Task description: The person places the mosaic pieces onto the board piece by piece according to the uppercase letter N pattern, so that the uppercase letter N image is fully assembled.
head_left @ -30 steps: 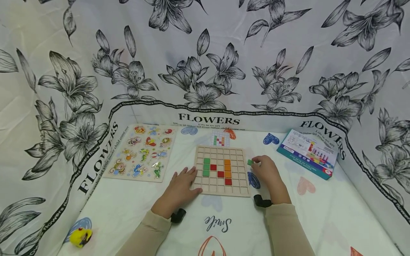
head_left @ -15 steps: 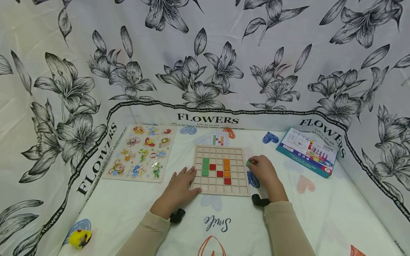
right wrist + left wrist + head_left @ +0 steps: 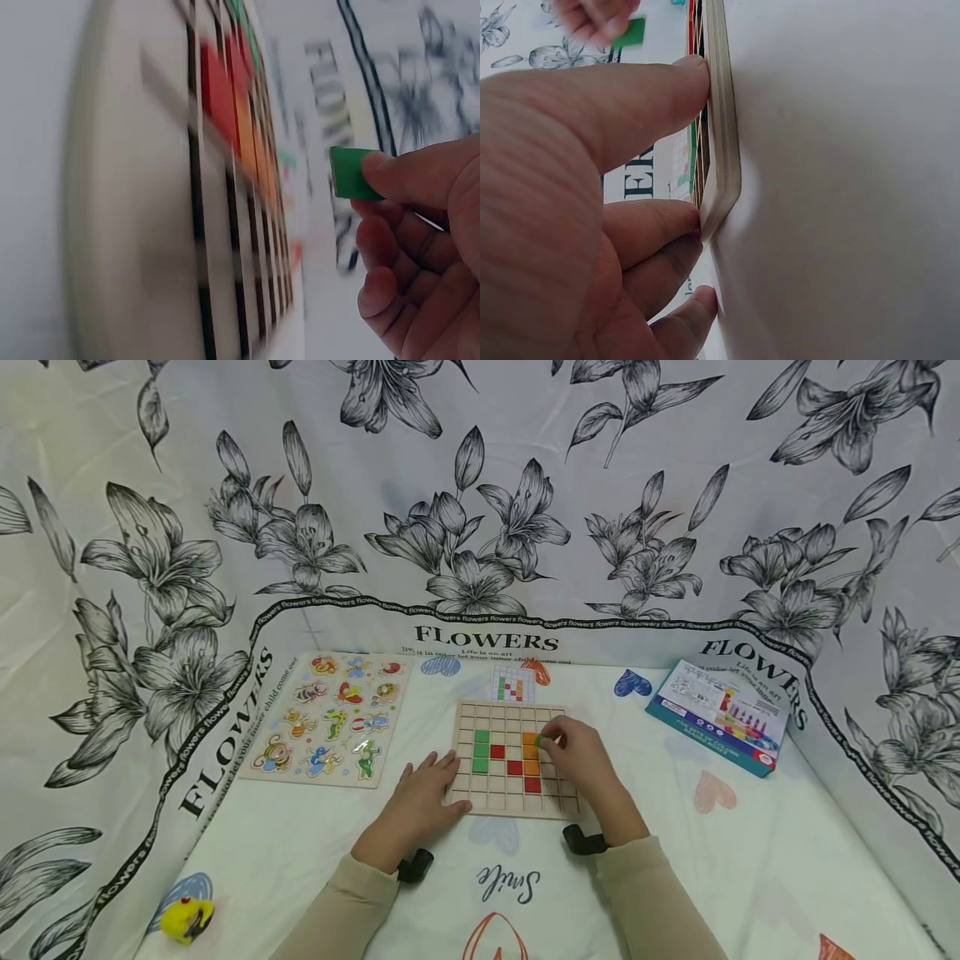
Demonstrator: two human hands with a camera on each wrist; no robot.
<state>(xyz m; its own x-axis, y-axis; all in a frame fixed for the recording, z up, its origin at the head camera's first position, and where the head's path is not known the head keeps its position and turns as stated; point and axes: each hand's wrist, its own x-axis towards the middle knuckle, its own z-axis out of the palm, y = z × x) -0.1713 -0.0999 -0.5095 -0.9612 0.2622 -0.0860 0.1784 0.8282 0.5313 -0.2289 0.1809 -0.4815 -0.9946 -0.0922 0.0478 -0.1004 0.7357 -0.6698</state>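
A square wooden grid board (image 3: 480, 797) lies on the cloth, with green tiles (image 3: 481, 752), red tiles (image 3: 514, 767) and orange tiles (image 3: 531, 767) in some cells. My left hand (image 3: 415, 806) rests at its near left corner, thumb on the front edge and fingers along the left side. Between thumb and fingertips, my right hand (image 3: 588, 764) pinches a green square tile (image 3: 349, 172). In the head view that tile is held over the board by the orange column, mostly covered by the fingers. The left wrist view also catches the green tile (image 3: 628, 34).
A small pattern card (image 3: 513, 683) lies behind the board. Left of it is an insect picture puzzle (image 3: 322, 718); a teal-edged box (image 3: 720, 717) sits at the right. A yellow toy (image 3: 187, 919) stands near the front left. Flowered cloth (image 3: 480, 527) rises behind.
My right hand has carried the green tile leftward from beside the board's right edge to above the grid. The left hand has stayed at the corner.
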